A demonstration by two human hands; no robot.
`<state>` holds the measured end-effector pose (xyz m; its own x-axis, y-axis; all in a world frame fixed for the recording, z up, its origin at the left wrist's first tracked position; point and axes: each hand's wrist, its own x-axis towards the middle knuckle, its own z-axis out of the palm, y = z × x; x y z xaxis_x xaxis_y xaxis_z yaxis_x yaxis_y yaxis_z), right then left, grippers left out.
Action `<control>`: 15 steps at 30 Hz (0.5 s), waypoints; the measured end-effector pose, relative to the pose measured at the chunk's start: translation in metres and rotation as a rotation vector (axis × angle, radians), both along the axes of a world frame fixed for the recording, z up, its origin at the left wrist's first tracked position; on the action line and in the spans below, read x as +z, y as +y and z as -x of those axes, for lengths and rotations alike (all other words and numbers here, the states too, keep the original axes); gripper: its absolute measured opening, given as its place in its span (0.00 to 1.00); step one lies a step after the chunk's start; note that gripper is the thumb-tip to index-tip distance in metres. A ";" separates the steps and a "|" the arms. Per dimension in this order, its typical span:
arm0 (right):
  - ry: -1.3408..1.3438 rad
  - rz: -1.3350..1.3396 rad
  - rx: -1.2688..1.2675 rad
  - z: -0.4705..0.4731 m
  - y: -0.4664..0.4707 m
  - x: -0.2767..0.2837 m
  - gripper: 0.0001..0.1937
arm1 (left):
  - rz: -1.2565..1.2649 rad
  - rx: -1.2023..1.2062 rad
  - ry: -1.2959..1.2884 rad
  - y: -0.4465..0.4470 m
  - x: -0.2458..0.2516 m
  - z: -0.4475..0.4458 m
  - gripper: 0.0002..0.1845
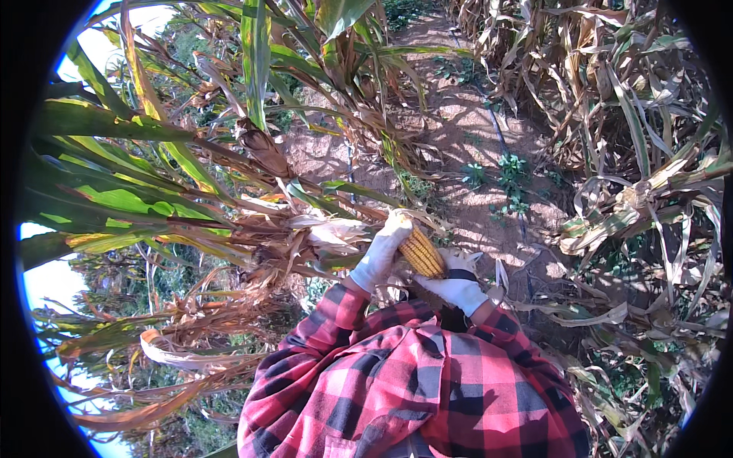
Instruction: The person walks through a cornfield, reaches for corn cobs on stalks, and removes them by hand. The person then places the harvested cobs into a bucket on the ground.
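A bare yellow ear of corn [422, 253] slants between my two white-gloved hands in front of my body. My left hand [385, 247] closes around its upper end. At the lower end, my right hand [455, 286] lies against the cob, with a black strap across the glove; its fingers are partly hidden, so its hold is unclear. Pale dry husk [462, 259] shows just beyond the right hand. To the left of my left hand, an opened pale husk [332, 232] hangs on a corn stalk.
Standing corn with green and dry leaves [114, 189] crowds the left side. Dried corn plants [630, 200] line the right. Between them runs a strip of bare soil [458, 114] with small weeds [511, 172] and a dark thin hose [497, 129]. Another husked ear [263, 150] hangs at upper left.
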<state>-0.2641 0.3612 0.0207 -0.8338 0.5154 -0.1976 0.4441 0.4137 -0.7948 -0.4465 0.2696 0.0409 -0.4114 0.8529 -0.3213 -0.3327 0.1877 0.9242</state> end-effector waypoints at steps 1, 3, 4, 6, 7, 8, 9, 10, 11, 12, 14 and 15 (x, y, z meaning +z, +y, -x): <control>-0.018 0.012 0.002 -0.013 0.009 0.001 0.31 | 0.004 0.094 -0.201 0.009 -0.004 0.000 0.24; -0.097 -0.089 0.043 -0.038 0.026 -0.003 0.29 | -0.078 0.115 -0.455 0.030 -0.009 0.001 0.27; -0.087 -0.069 0.044 -0.049 0.032 -0.006 0.29 | -0.133 0.056 -0.399 0.038 -0.010 -0.001 0.28; -0.112 -0.044 0.026 -0.072 0.039 -0.011 0.30 | 0.053 0.215 -0.401 0.061 -0.010 -0.020 0.21; -0.103 0.058 -0.006 -0.080 0.038 -0.012 0.32 | 0.080 0.377 -0.270 0.075 -0.010 -0.030 0.22; -0.113 0.132 -0.039 -0.087 0.033 -0.011 0.34 | 0.155 0.527 -0.164 0.093 -0.012 -0.042 0.23; -0.153 0.308 -0.142 -0.088 0.026 -0.012 0.40 | 0.049 0.614 -0.099 0.109 -0.013 -0.054 0.22; -0.059 0.486 -0.261 -0.089 0.017 -0.012 0.45 | 0.040 0.720 -0.133 0.131 -0.013 -0.055 0.22; -0.233 1.091 -0.355 -0.088 0.013 -0.016 0.44 | -0.192 0.526 -0.169 0.142 -0.014 -0.059 0.22; 0.433 1.477 -0.521 -0.083 -0.001 -0.020 0.37 | -0.252 0.542 -0.143 0.164 -0.022 -0.068 0.21; 0.487 1.633 -0.698 -0.092 -0.006 -0.041 0.26 | -0.212 0.333 0.153 0.190 -0.040 -0.084 0.18; 0.576 1.626 -0.800 -0.107 -0.009 -0.056 0.25 | -0.074 0.282 0.242 0.198 -0.051 -0.090 0.16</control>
